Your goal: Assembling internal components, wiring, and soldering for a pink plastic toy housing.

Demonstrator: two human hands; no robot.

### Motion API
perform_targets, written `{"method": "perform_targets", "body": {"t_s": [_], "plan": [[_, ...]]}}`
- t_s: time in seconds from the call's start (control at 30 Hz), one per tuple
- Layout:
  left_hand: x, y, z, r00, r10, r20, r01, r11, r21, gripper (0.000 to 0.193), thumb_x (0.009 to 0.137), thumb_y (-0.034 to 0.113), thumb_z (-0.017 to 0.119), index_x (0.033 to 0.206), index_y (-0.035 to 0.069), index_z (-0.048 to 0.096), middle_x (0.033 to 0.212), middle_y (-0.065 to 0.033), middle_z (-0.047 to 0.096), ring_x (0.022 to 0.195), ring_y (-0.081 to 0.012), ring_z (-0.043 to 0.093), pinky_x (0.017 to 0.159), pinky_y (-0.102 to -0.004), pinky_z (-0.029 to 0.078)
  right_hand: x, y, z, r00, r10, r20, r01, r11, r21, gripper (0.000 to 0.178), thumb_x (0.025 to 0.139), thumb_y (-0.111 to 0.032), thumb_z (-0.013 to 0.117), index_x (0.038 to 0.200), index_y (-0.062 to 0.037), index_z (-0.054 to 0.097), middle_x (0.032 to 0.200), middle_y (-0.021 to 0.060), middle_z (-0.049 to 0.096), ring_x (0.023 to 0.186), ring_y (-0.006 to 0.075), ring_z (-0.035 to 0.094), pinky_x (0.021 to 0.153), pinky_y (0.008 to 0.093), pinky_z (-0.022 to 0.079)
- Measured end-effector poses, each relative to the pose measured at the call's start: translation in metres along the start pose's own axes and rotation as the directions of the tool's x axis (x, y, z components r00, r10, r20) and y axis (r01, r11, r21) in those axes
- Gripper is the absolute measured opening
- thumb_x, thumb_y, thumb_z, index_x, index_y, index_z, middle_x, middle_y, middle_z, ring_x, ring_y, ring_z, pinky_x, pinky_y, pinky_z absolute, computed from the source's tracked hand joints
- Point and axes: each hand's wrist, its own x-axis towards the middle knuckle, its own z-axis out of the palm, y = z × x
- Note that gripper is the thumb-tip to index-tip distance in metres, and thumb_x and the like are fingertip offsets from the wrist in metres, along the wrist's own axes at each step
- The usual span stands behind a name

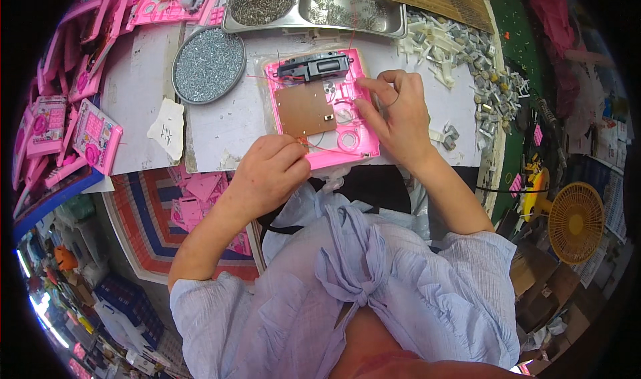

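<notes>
A pink plastic casing (pixel 334 157) lies open on the worktable in front of me. Inside it are a brown circuit board (pixel 302 109), a black-and-grey mechanism (pixel 317 67) along the far edge, and thin loose wires. At the near left corner my left hand (pixel 270 175) is closed, its fingertips gripping the casing beside the board; what else they may pinch is hidden. Over the right rim reaches my right hand (pixel 400 115), thumb and forefinger apart, the tips touching the casing. A thin dark wire shows near its fingers.
A round dish of small screws (pixel 209 65) stands left of the casing, near a torn white scrap (pixel 167 129). Beyond is a metal tray (pixel 350 29) with small metal parts. White plastic pieces (pixel 437 52) pile up at right, pink casings (pixel 97 135) at left. A yellow fan (pixel 575 222) stands right.
</notes>
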Motion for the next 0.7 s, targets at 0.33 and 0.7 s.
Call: {"method": "perform_targets", "body": {"t_s": [0.33,0.7], "plan": [[0.016,-0.006,-0.008,0.991,-0.136,-0.005,0.134,0.981,-0.141,0.021,0.079,0.022,0.078,0.086,0.008,0.063,0.091,-0.0063,0.063,0.087,-0.0258,0.062,0.075,-0.0384,0.048,0.029,-0.005,0.006,0.999,-0.02,0.028,0.017,0.994,0.106,0.01,0.08,-0.015,0.077,0.087,-0.0076,0.075,0.076,0.0051,0.061,0.077,0.0249,0.059,0.072,0.0385,0.045],[0.014,-0.005,0.005,0.988,-0.126,-0.094,0.115,0.986,-0.12,0.02,0.076,0.017,0.08,0.082,0.008,0.063,0.088,-0.0051,0.063,0.084,-0.0254,0.061,0.072,-0.0377,0.044,0.039,-0.034,0.035,0.98,0.196,0.042,-0.194,0.98,-0.049,0.015,0.079,-0.019,0.071,0.073,-0.0053,0.073,0.067,0.0119,0.067,0.069,0.0294,0.066,0.07,0.044,0.044]]}}
